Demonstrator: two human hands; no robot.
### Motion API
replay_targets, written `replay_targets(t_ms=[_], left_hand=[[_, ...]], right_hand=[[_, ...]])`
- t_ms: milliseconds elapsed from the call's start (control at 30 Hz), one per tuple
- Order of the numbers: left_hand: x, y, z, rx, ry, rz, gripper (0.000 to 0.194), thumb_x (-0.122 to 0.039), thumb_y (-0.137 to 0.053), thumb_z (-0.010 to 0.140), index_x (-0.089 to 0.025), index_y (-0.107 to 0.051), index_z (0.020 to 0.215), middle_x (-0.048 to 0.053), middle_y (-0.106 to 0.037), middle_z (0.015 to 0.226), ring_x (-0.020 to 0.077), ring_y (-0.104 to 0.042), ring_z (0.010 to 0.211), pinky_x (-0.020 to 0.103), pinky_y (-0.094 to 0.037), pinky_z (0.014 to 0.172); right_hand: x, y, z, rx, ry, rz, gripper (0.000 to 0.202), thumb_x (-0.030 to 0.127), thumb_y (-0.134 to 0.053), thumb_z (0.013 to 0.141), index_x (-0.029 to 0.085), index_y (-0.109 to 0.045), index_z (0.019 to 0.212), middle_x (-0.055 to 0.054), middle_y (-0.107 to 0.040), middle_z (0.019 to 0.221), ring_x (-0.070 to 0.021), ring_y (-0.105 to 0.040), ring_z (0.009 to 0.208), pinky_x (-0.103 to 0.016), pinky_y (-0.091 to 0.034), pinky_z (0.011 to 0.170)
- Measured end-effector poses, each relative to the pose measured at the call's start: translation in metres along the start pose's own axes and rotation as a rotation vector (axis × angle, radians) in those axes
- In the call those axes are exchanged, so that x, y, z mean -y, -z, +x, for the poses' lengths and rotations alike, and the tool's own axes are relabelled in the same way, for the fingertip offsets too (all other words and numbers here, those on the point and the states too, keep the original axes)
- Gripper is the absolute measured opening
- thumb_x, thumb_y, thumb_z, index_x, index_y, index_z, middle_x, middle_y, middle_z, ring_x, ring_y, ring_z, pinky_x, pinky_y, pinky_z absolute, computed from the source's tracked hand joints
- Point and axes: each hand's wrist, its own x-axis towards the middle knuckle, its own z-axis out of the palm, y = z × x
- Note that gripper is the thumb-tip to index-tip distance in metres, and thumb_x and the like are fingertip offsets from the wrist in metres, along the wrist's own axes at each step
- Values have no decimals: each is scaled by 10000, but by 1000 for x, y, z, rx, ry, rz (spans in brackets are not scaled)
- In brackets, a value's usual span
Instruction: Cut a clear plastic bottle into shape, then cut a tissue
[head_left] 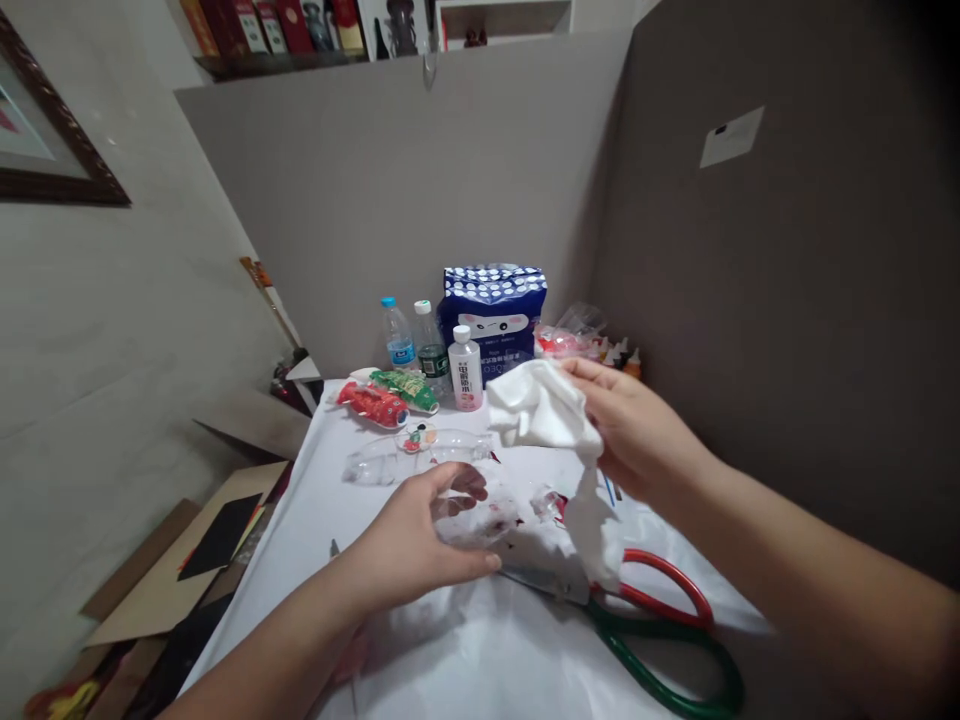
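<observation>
White-covered surface (289,540), boxed in at back & R by grey panels (420,200), w/ plain light on it. White cloth (541,405), crumpled, is up off the surface in the R hand (637,425), approx. mid-view; R fingers pinch its R edge, thumb side hidden behind the folds. It sticks out L from those fingers, long axis roughly side to side, so its free end points over toward the L hand's side.

L hand (409,540) is lower & nearer the wearer, palm turned R, fingers spread in a loose curve, thumb well apart. Btwn thumb & fingers: a clear, crinkly piece w/ dark red bits (491,515); can't tell if it's touched. That piece lies below the cloth, to the R of the L palm; L hand is clearly the nearer one to it, R hand is the one on the cloth.

Next out: big scissors w/ red & green handles (670,566), handles toward the wearer's R, blades running L, partly covered. Clear bottle (382,462) on its side, beyond the L hand. Further back: red fish-shaped pc (371,403) & green one (409,388), three upright bottles (466,375), blue bag (491,300) behind them.
</observation>
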Motion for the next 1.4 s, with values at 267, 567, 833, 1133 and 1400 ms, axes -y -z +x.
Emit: replay_targets(t_ms=[267, 567, 833, 1133, 1400], left_hand=[[3, -2, -1, -1, 47, -151, 474, -247, -775, 636, -177, -561, 1053, 44, -682, 979, 210, -656, 871, 321, -516, 759], [8, -1, -1, -10, 23, -184, 668, -395, -772, 636, -171, -464, 1184, 96, -580, 1140, 223, -585, 945, 294, -477, 754], [0, -9, -6, 57, 37, -216, 289, -198, -622, 687, -191, -574, 971, -32, -566, 776, 129, -512, 711, 224, -407, 627], [-14, -5, -7, -79, 50, -17, 157, -174, -518, 646, -149, -650, 728, -47, -478, 597, 96, -401, 580, 202, -306, 518], [-18, -5, -16, -104, 60, 57, 189, -219, -529, 645, -167, -677, 751, 3, -624, 694, 155, -521, 682, 232, -386, 587]], right_hand=[[-43, -26, -28, 189, 485, -395, 123, 119, -540, 845, 212, -536, 926, -12, -605, 859, -126, -565, 742, -246, -455, 666], [-29, -14, -45, 693, 788, -831, 353, 4, -456, 784, 167, -575, 1073, -119, -662, 1029, -236, -553, 997, -424, -435, 862], [-28, -8, -49, 377, 638, -632, 272, 44, -514, 819, 185, -556, 1048, -75, -593, 992, -178, -540, 915, -324, -459, 785], [-37, -25, -54, 323, 390, -622, 98, 104, -572, 776, 193, -533, 791, 20, -492, 744, -103, -461, 622, -226, -367, 537], [-34, -23, -60, 408, 83, -382, 79, 130, -529, 824, 204, -548, 842, 55, -495, 666, -75, -385, 530, -205, -306, 483]])
